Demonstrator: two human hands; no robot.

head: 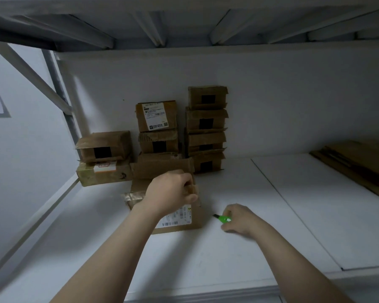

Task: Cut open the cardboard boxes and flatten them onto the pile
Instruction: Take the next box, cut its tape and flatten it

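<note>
We see a wide, smooth white shelf, a thin seam dividing its boards, with a ribbed grey metal deck overhead. At 12 o'clock, against the pale back wall, stand the stacked boxes: brown corrugated blocks in three columns. The right column is four high. Several show a dark rectangular patch on the front, glossy tape and curling flaps, and one carries a white printed label. At 3 o'clock lies the pile of flattened cardboard, its thin layered sheets angled along the shelf's right side.

Near the centre, just in front of the stacks, sits one box, brown and matte, with a white barcode label on its near face and crinkled tape at its left end. The left grip comes down over it, fingers curled round the raised flap at the box's far right corner.

The right grip lies at 3 o'clock from the box, low to the shelf, its fingers closed round a small bright green plastic cutter. The cutter's dark tip points to 9 o'clock, just beside the box's right edge but apart from it.
</note>
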